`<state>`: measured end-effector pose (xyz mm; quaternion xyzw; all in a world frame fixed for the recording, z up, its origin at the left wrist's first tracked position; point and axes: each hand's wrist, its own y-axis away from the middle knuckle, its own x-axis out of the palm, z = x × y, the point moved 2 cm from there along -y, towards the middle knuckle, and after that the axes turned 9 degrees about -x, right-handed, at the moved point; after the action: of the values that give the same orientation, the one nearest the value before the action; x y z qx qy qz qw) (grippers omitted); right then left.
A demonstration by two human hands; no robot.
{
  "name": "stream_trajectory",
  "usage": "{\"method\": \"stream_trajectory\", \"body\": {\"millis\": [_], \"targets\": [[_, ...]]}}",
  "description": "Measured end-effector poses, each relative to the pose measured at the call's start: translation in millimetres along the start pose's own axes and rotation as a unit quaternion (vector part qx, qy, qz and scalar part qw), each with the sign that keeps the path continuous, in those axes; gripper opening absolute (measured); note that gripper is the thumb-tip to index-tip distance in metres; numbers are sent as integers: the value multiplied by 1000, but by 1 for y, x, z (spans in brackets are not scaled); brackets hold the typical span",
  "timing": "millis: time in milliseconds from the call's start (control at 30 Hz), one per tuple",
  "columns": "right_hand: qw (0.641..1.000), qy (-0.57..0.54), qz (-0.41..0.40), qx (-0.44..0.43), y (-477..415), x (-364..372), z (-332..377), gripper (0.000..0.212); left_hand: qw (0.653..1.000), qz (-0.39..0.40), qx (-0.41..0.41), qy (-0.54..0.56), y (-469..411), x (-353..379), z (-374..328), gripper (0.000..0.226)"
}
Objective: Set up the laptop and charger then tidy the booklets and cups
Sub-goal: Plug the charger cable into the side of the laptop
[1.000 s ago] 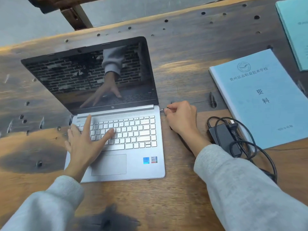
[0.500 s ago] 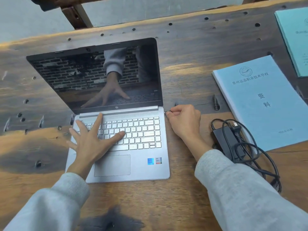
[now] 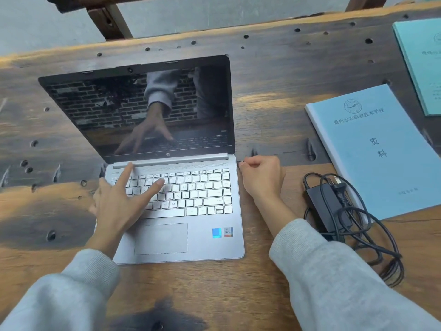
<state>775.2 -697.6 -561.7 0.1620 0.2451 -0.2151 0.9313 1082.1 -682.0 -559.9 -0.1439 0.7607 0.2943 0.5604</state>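
While the left hand (image 3: 119, 204) lies spread flat on the open laptop (image 3: 176, 211), the right hand (image 3: 262, 177) pinches the charger plug (image 3: 240, 161) against its right edge. The charger brick (image 3: 327, 206) sits beside a blue booklet (image 3: 377, 149).

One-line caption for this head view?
Left hand spread on the open laptop; right hand pinches the charger plug at its right edge, blue booklet alongside.

Matt silver laptop (image 3: 210, 244), glossy screen (image 3: 143, 111), on rough, knotted wooden table (image 3: 274, 96).
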Motion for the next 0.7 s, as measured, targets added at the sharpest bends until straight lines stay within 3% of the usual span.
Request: {"method": "stream_trajectory", "body": {"millis": [67,267,700], "targets": [[1000,5,-2,6,0,2,-1,27,1000,0,1,-5,0,1,0,106],[1000,-6,-17,-2,1,4,-2,4,1000,-2,5,-13,0,0,0,108],[1000,-14,-11,-10,2,5,-8,9,999,-5,20,-30,1,-1,2,106]]}}
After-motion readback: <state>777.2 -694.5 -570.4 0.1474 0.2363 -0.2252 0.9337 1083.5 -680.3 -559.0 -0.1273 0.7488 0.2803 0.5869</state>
